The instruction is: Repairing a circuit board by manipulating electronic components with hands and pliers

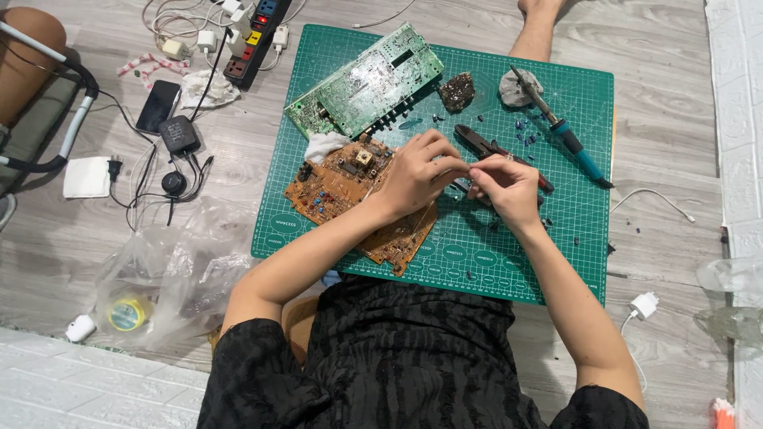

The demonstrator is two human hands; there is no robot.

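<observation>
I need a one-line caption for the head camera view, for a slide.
Both hands meet over a green cutting mat, above a brown circuit board.

A makeshift electronics repair spot on the floor of a home: a green cutting mat (556, 246) lies on grey wood-look flooring (71, 254), bearing a green circuit board (366, 79) at 12 o'clock, a brown circuit board (342, 187) and a soldering iron (560, 127) at 2 o'clock. A power strip (253, 36) with chargers sits at 11 o'clock.
</observation>
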